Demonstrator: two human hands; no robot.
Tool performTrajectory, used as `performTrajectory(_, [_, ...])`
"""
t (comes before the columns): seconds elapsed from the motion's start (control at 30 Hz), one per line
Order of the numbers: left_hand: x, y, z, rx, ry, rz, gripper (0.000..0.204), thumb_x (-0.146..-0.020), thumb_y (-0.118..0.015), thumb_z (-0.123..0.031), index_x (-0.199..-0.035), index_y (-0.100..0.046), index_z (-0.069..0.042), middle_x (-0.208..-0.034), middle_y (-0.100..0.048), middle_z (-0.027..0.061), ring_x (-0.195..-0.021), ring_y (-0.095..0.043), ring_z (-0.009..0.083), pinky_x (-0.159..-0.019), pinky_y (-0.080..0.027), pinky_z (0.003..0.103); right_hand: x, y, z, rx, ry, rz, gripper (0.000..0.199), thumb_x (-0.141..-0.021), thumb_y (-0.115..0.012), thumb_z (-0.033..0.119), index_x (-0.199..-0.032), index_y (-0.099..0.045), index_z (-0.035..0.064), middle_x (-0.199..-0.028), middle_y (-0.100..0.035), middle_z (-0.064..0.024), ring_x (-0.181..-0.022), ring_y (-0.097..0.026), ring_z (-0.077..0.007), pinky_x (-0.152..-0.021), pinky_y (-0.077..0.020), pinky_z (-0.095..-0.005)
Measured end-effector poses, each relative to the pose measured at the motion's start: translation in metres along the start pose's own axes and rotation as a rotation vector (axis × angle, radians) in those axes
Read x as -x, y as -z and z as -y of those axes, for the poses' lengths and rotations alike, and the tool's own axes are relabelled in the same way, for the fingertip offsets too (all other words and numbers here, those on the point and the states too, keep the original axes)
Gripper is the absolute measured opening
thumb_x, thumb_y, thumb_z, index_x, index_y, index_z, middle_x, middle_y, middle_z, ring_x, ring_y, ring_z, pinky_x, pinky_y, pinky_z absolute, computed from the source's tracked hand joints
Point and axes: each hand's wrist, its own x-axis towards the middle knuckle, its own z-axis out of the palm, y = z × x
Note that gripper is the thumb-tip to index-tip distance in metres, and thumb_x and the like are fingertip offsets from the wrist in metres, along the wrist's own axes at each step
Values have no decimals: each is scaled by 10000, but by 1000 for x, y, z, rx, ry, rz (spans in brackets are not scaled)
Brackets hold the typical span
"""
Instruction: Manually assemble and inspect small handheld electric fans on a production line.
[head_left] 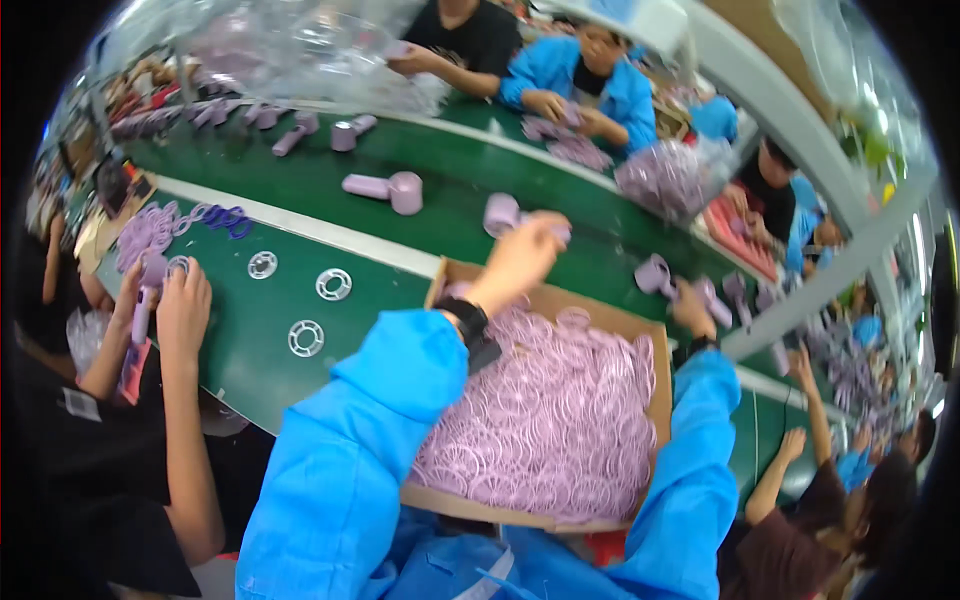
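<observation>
We reach our left hand [525, 250] out over the far edge of the open cardboard box [655, 420], fingers curled around a small lilac plastic fan body [503, 213] that sits above the green conveyor belt [450, 185]. Our right hand [690, 310] hangs past the box's right corner, just beside another lilac fan piece [655, 275]; it is blurred, so we cannot tell whether its fingers are spread or closed. The box between our blue sleeves is heaped with pale lilac plastic grille rings [550, 410]. On the near green surface to the left lie three clear round grilles [306, 337]. A co-worker's hands [180, 305] rest there, near a pile of purple rings [150, 228].
</observation>
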Motion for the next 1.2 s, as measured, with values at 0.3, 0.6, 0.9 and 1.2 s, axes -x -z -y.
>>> performTrajectory(0.3, [5,-7,-31,-93,-20,103,224,-862,-493,-105,-970,-673,-26,-760,-662,87,-645,-600,136,-602,-470,275,1,24,17,-424,-107,89,381,-852,-561,307,-1085,-528,7,-927,-638,-178,-830,-631,-286,-705,-496,-366])
performTrajectory(0.6, [3,-24,-32,396,221,214,509,-927,-533,-245,-1364,-335,-74,-956,-648,132,-697,-629,165,-661,-518,293,59,140,213,-1242,52,162,410,-947,-442,420,-1069,-558,46,-846,-655,-92,-654,-628,-187,-547,-487,-305])
performTrajectory(0.9, [8,1,-54,580,278,0,756,-896,-592,-156,-1427,-54,-175,-986,-607,160,-698,-660,230,-606,-576,366,116,72,262,-125,611,268,349,-812,-608,235,-1112,-593,59,-880,-637,-210,-837,-621,-328,-744,-485,-432])
performTrajectory(1.2, [3,8,-50,607,244,-64,816,-879,-595,-106,-1437,-13,-234,-950,-598,149,-682,-660,235,-576,-577,372,112,60,257,-321,851,263,384,-750,-641,126,-1129,-593,90,-822,-592,-141,-841,-588,-332,-774,-477,-402])
